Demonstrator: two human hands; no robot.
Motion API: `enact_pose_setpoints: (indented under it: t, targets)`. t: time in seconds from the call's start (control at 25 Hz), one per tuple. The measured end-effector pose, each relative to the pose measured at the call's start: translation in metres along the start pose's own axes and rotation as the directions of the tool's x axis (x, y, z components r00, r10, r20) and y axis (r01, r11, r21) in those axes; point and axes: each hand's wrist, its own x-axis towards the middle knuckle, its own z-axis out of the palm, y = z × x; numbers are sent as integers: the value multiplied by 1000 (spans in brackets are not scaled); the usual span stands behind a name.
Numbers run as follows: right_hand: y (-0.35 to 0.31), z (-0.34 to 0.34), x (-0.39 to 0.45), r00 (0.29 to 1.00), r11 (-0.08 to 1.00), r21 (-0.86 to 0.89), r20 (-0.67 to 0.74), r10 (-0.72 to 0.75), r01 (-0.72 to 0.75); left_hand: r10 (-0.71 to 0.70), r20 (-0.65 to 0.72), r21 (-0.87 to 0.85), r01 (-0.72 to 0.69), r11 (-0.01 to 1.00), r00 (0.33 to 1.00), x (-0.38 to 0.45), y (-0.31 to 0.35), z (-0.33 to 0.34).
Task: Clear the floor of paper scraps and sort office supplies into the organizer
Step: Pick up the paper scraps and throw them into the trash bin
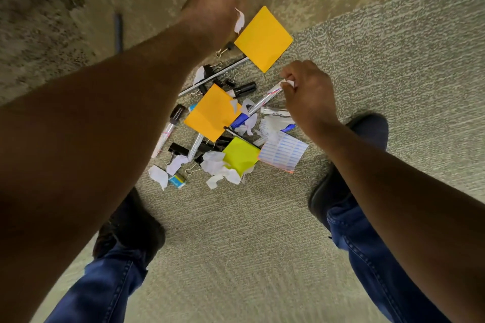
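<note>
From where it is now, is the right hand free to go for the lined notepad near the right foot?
Probably not right away. The right hand is pinching a white paper scrap, so it is occupied. The lined notepad lies uncovered just below that hand, with nothing between them.

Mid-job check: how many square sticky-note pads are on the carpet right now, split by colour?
Orange square sticky-note pads: 2, one at the far end of the pile and one in the middle.
Lime-yellow square sticky-note pad: 1, near the front of the pile.
Total: 3.
The blue-lined white paper pad beside the lime one is not counted.
</note>
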Motion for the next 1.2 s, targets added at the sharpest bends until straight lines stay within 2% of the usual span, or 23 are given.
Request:
enact_pose_setpoints:
  t: [0.12, 0.24, 0.32, 0.48, 0.68, 0.8, 0.92, 1.04, 1.2]
  targets:
    - [-3, 0, -8, 999, 1000, -10, 32, -18, 19, -239, -107, -266, 203, 942, 965, -29, -17, -6]
    - [-12, 8, -22, 985, 1000, 0, 172, -16, 16, -403, -77, -320, 360, 876, 912, -74, -38, -1]
    - [-20, 17, -28, 969, 998, -53, 244, -30, 44, -475, -37, -317, 441, 840, 879, -109, -52, 7]
    - [-33, 35, -24, 933, 977, -174, 356, -55, 124, -539, 27, -298, 522, 799, 842, -162, -66, 24]
    - [-41, 46, -13, 910, 933, -308, 411, -47, 187, -529, 14, -403, 489, 774, 848, -172, -64, 36]
    - [-41, 40, -8, 947, 966, -251, 321, 21, 64, -533, 15, -510, 465, 723, 846, -171, -66, 31]
    - [-35, 29, -19, 971, 987, -143, 215, 108, -78, -469, 109, -677, 411, 610, 876, -180, -65, 29]
    - [-30, 23, -42, 944, 980, -2, 269, 193, -199, -482, 181, -701, 456, 548, 857, -200, -64, 36]
    - [-39, 30, -85, 874, 903, 171, 372, 312, -395, -523, 189, -589, 523, 617, 831, -240, -57, 60]
